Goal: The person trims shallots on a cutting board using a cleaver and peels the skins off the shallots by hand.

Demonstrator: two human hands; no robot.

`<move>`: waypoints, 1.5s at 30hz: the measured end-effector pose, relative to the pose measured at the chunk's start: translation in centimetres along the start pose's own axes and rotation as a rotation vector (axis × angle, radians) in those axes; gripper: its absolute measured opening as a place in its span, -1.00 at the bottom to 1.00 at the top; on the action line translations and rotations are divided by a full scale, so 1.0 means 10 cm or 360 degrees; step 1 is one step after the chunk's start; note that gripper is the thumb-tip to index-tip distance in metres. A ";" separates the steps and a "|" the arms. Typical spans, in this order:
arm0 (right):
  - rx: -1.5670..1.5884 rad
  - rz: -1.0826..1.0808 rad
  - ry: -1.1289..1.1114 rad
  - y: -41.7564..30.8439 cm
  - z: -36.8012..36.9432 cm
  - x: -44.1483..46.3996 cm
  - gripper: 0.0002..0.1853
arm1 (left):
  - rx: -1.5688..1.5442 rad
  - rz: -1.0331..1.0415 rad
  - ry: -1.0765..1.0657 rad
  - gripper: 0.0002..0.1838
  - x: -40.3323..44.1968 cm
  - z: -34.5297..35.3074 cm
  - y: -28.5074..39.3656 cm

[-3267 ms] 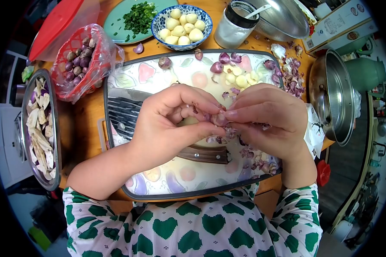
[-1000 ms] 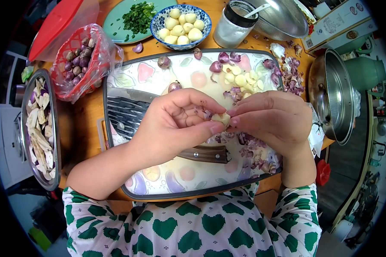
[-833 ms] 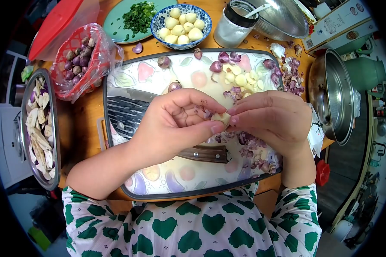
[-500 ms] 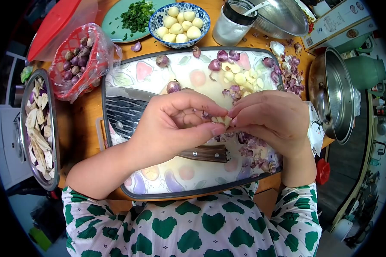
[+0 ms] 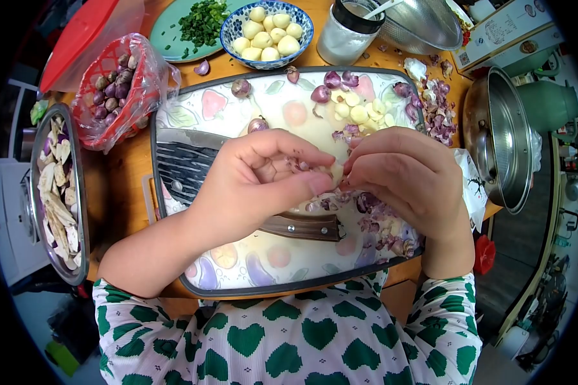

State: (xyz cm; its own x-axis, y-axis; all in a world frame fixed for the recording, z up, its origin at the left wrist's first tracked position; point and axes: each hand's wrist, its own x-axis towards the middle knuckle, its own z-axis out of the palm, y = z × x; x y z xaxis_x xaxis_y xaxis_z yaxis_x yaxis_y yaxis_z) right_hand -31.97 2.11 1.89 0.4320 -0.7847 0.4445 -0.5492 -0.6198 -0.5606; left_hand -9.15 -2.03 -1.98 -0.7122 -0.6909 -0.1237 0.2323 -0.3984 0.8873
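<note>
My left hand and my right hand meet over the cutting board. A pale garlic clove is pinched between their fingertips, mostly hidden by the fingers. Under my left hand lies a cleaver with a dark blade and a wooden handle, flat on the board. Peeled cloves are heaped beyond my right hand. Purple papery skins are scattered beneath it. A few unpeeled purple bulbs sit along the board's far side.
Behind the board stand a blue-patterned bowl of peeled cloves, a green plate with chopped greens and a jar. A red basket of bulbs and a metal tray of sliced vegetable are left; a steel pan is right.
The clove between my fingertips has turned and shows less. My fingers have shifted slightly, with both hands staying over the same spot on the board.
</note>
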 end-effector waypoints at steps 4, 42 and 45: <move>0.0026 0.0036 -0.0006 -0.02 -0.01 0.00 -0.86 | -0.0210 -0.0068 0.0030 -0.76 0.04 -0.05 -0.04; 0.0289 0.0098 0.0217 -0.04 0.03 0.06 -0.71 | 0.0006 0.0393 -0.0159 -0.55 0.02 -0.05 -0.09; 0.0415 0.0186 0.0171 -0.04 0.05 0.03 -0.73 | -0.0001 0.0382 -0.0135 -0.56 0.01 -0.02 -0.10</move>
State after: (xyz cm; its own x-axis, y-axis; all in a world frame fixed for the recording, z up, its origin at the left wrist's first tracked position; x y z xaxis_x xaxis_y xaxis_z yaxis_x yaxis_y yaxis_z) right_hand -31.22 2.09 1.89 0.2906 -0.8548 0.4299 -0.3827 -0.5156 -0.7666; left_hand -9.30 -1.86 -2.98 -0.6896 -0.7128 0.1280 0.4019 -0.2296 0.8864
